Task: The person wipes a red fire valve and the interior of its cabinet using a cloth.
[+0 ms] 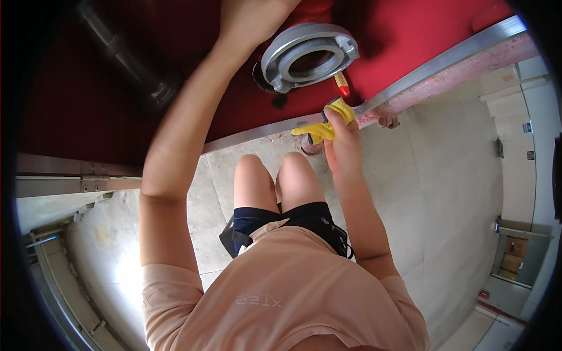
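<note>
My right hand grips a folded yellow cloth with dark edging, at the metal front edge of a red cabinet. Just beyond the cloth is a silver fire hydrant hose coupling, its round mouth facing me and its lugs showing at the rim. My left hand reaches past the coupling to the top of the picture. Only its wrist and back show; the fingers are cut off by the frame. A small yellow and red object is beside the coupling's lower right rim.
The red cabinet interior surrounds the coupling, with a metal lip along its front. A dark pipe stands at the left. Hinges join the frame at lower left. Below runs a pinkish pipe above the tiled floor.
</note>
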`<state>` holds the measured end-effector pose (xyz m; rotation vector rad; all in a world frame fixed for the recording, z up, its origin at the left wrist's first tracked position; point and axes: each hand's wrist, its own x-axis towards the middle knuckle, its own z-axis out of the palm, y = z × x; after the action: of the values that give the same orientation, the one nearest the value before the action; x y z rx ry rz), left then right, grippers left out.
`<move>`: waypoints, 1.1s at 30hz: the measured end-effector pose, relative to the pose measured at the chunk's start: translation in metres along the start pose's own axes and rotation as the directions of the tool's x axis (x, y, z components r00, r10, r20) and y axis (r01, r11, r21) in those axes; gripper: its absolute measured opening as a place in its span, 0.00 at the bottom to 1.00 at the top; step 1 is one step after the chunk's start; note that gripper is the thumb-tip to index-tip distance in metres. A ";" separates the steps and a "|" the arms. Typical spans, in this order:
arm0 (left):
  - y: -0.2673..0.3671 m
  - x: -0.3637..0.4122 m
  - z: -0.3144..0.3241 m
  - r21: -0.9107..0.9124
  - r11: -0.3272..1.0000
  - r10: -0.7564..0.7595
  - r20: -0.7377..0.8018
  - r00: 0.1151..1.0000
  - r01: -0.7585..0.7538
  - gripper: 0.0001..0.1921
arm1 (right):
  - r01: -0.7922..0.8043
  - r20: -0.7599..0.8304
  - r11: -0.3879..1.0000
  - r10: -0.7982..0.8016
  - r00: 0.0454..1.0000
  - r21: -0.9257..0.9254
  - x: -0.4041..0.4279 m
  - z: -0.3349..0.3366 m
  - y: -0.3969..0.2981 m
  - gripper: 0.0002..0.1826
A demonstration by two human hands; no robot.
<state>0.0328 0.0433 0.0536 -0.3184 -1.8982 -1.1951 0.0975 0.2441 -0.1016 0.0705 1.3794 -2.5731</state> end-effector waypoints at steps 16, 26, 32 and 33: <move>-0.005 0.000 0.000 0.041 0.999 -0.010 -0.018 1.000 0.011 0.20 | 0.018 -0.051 1.000 -0.019 0.999 -0.013 -0.006 0.006 0.004 0.14; -0.005 0.000 -0.002 0.042 0.999 -0.012 -0.007 1.000 0.012 0.20 | 0.082 -0.218 0.997 -0.079 0.973 0.006 -0.004 0.004 0.009 0.17; -0.004 0.000 -0.003 0.027 1.000 -0.014 -0.022 1.000 0.015 0.22 | 0.016 -0.013 0.999 -0.015 1.000 0.049 -0.004 -0.010 0.000 0.12; -0.003 0.000 -0.002 0.037 0.999 -0.024 -0.013 1.000 0.024 0.22 | 0.016 -0.016 0.999 -0.015 1.000 0.044 -0.004 -0.013 0.002 0.12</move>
<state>0.0318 0.0396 0.0520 -0.2681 -1.9164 -1.1732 0.1006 0.2548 -0.1097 0.0872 1.3342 -2.6208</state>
